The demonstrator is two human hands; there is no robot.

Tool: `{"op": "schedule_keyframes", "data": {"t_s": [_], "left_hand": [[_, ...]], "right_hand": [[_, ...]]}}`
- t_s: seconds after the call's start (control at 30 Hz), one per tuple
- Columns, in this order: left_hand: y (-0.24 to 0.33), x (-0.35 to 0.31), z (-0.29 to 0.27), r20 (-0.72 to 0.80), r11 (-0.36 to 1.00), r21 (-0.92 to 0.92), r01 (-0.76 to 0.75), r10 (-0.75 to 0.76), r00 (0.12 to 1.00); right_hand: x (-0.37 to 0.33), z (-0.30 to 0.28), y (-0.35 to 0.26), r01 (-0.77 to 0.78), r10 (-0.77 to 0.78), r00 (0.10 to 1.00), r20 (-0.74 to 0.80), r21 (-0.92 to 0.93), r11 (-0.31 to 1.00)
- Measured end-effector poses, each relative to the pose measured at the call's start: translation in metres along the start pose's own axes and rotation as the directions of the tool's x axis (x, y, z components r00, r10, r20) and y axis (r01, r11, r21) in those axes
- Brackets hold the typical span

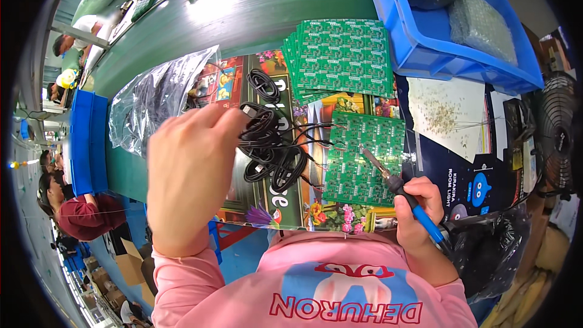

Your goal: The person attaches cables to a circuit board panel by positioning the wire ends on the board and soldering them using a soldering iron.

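Note:
My right hand (420,209) grips a soldering iron (429,225) with a blue handle. The iron's metal tip lies over a green circuit board panel (364,173). Several black cables (262,136) lie coiled left of this panel, and their thin wire ends reach its left edge. Over the left side of the coils hovers my left hand (191,176), its fingers curled downward. Its fingertips are hidden, so what they hold, if anything, does not show. One separate coiled cable (263,86) lies farther back.
A stack of green panels (343,58) lies behind. Back right stands a blue bin (419,48) with wrapped packs; a clear bag of dark cables (152,106) lies left. White paper (446,115) with small bits and a black fan (555,133) are right. People sit along the green bench (273,6).

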State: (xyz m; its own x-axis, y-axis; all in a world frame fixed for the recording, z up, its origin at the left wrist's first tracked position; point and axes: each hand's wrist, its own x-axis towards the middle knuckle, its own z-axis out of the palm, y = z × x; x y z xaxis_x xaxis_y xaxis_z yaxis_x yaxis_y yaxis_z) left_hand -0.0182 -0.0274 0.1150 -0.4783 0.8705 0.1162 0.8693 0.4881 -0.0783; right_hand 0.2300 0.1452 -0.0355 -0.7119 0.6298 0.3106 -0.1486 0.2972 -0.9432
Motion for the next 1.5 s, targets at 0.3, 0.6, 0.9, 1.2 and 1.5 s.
{"op": "schedule_keyframes", "data": {"t_s": [0.3, 0.6, 0.9, 1.2, 1.5], "left_hand": [[-0.017, -0.013, -0.024, 0.054, 0.996, 0.033, 0.086, -0.088, 0.995], [-0.070, -0.065, 0.026, 0.387, 0.896, -0.267, 0.356, -0.238, 0.891], [-0.049, -0.038, 0.047, -0.105, 0.652, -0.684, -0.326, 0.354, 0.929], [-0.055, -0.028, 0.042, -0.055, 0.792, -0.465, -0.396, 0.420, 0.906], [-0.028, -0.019, 0.058, -0.183, 0.536, -0.663, -0.523, 0.562, 0.807]], "right_hand": [[0.000, -0.001, 0.000, 0.006, -0.006, 1.000, 0.017, 0.027, 1.000], [-0.006, -0.005, 0.003, -0.058, 0.057, 0.998, 0.006, 0.082, 0.995], [-0.004, 0.002, 0.000, -0.071, 0.072, 0.997, -0.039, 0.048, 0.996], [-0.003, 0.000, 0.002, 0.020, -0.022, 0.998, -0.058, -0.027, 0.999], [-0.006, 0.000, -0.003, 0.002, -0.002, 1.000, 0.010, -0.003, 1.000]]}}
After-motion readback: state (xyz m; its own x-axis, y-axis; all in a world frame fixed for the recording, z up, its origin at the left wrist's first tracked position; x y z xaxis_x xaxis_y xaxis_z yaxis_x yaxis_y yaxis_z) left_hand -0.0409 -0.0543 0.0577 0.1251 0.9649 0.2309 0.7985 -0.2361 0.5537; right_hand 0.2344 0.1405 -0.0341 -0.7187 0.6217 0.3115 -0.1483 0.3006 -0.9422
